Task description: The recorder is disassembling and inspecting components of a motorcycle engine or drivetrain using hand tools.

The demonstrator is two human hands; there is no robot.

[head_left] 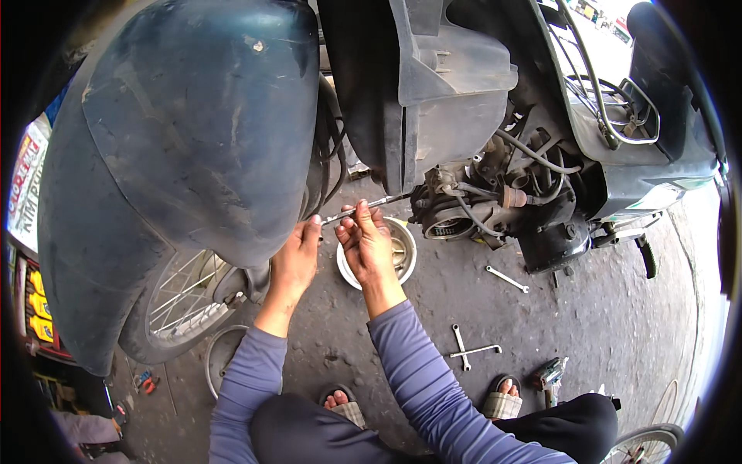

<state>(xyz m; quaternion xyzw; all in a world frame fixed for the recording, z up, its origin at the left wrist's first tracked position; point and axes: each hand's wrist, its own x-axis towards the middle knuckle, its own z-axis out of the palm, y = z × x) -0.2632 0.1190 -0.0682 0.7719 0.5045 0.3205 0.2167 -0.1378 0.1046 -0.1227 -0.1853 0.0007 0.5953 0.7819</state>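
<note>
My left hand (296,259) grips the near end of a slim metal rod (380,202) just below the dark front body panel (193,131) of a motorbike. My right hand (367,251) holds the same rod farther along with curled fingers, the rod running rightward toward the exposed engine (456,213). Black cables (336,147) hang above my hands. Beneath my right hand a white bowl (410,255) holds metal parts that are partly hidden. The front wheel (151,325) shows at the left, under the bodywork.
Wrenches (506,278) (460,348), a power tool (550,375), pliers (147,380) and a round metal pan (216,352) lie on the ground. A dark grey plastic housing (452,124) overhangs my hands. Another person's leg (81,428) shows at lower left, and another wheel (645,445) at lower right.
</note>
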